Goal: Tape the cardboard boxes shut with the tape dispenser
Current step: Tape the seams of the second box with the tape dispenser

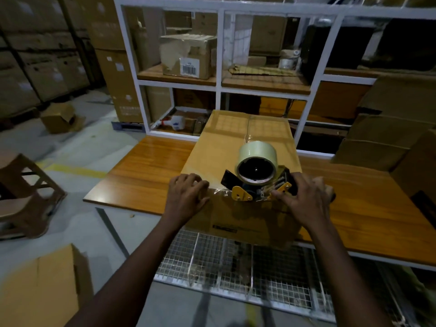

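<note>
A closed cardboard box (226,142) lies lengthwise on the wooden table (146,171), with a strip of clear tape running along its top seam. At the box's near edge stands a yellow and black tape dispenser (256,182) carrying a roll of clear tape. My right hand (306,199) grips the dispenser's handle side, fingers curled over it. My left hand (186,197) presses on the near left corner of the box top, fingers bent over the edge beside the dispenser.
A white-framed shelf unit (219,86) with boxes and a spray bottle (172,121) stands behind the table. Stacked cardboard boxes (389,128) crowd the table's right side. A wire mesh rack (236,267) sits below the front edge. A loose box (40,286) and a stool (26,194) stand on the floor at left.
</note>
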